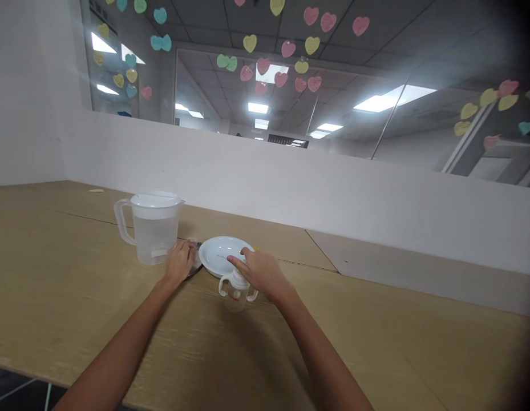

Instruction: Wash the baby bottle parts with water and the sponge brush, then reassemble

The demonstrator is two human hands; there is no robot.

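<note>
My left hand (179,262) has its fingers curled around a small clear object, mostly hidden behind them, beside the pitcher. Under and beside that hand shows the edge of a dark, shiny round plate (197,266). My right hand (265,274) reaches over the right side of a white dish (219,246), thumb and forefinger apart. Just below it stands a clear baby cup (236,298) with a white lid and two white handles. Whether the hand touches the lid I cannot tell. A bit of something yellow (255,249) peeks out behind the right hand.
A lidded translucent pitcher (156,234) stands left of my left hand, its handle facing left. The wooden table (76,274) runs back to a white wall (265,177). A small flat piece (96,190) lies at the back left. Above is glass with heart-shaped notes.
</note>
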